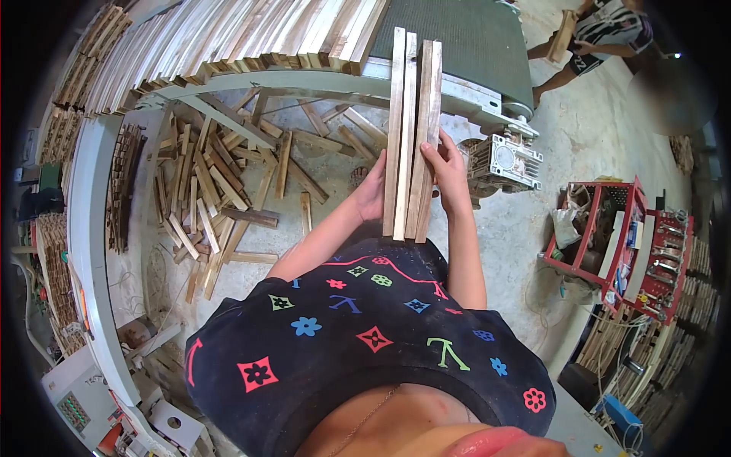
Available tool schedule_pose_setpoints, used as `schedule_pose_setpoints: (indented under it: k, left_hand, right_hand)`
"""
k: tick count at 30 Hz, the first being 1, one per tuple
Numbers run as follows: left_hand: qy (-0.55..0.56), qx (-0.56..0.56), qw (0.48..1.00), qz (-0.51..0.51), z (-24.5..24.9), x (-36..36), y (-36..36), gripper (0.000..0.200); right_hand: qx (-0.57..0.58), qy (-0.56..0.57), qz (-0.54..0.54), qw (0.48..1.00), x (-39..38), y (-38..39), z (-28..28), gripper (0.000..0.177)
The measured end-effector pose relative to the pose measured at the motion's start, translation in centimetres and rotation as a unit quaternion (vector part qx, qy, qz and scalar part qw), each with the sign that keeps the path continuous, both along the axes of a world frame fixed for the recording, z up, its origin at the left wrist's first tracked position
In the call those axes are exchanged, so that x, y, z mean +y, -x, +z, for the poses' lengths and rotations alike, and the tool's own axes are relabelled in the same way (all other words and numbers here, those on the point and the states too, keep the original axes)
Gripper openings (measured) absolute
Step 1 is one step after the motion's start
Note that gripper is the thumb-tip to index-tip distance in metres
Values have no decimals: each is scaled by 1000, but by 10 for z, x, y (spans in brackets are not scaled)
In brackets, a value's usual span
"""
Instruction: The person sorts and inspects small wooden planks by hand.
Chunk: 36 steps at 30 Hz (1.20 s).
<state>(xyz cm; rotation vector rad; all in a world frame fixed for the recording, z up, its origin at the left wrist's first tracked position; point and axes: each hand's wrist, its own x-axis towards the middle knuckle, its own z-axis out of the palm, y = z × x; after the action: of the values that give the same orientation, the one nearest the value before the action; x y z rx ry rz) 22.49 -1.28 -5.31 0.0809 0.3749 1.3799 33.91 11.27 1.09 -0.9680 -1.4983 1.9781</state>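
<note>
Several long wooden strips (pixel 394 129) stand side by side in front of my chest, their far ends over the edge of a green conveyor belt (pixel 472 38). My left hand (pixel 371 192) is pressed against the left side of this bundle, most of its fingers hidden behind the wood. From the right, my right hand (pixel 448 169) grips the same strips, with its thumb lying across the front. A narrow gap shows between the strips near their far ends.
A long row of wooden strips (pixel 251 34) lies on the machine frame ahead left. Loose wood pieces (pixel 221 175) are heaped on the floor below. A motor (pixel 504 160) juts out at right, near a red tool cart (pixel 609 244). Another person (pixel 609 34) holds wood at far right.
</note>
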Motion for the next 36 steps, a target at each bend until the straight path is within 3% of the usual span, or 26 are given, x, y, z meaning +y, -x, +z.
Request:
schedule_pose_setpoints:
  k: [3,5,8,11,12,17,20,23,24,29,32,36]
  left_hand:
    - [19,-55,998,-3,-17,1,3,90]
    - [-16,-10,1000,-1,3,-1,2,87]
    - [30,34,999,17,-2,-2,4,84]
    - [45,-30,998,-9,-15,-3,7,87]
    - [-7,-90,994,-57,-30,-3,12,93]
    - [79,-32,996,-34,-23,-3,9,97]
    - [87,-19,996,-28,-11,-2,7,96]
    - [62,-11,997,-40,-38,-3,15,97]
    - [55,-12,997,-44,-32,-3,17,97]
    - [93,5,995,-26,-16,-7,12,96]
    - [90,2,996,-30,-20,-7,11,86]
    - [62,-23,997,-43,-40,-5,14,86]
  right_hand:
    - [45,-4,-5,999,-1,4,-10,64]
    - [41,-10,1,999,-3,6,-10,64]
    - [54,-3,-3,999,1,8,-15,64]
    - [55,-45,-19,997,0,4,-23,62]
    - [56,-53,-17,997,0,0,-20,62]
    - [38,-31,-30,998,1,-7,-19,55]
    - [4,-10,-36,999,0,-6,-19,65]
    - [-167,-322,-41,931,-3,0,-12,81]
    - [-159,-344,-47,924,-1,2,-10,86]
    - [-181,-375,-3,909,19,5,-6,74]
    - [-245,-386,23,889,16,11,9,74]
    - [-250,-403,-1,880,12,19,2,72]
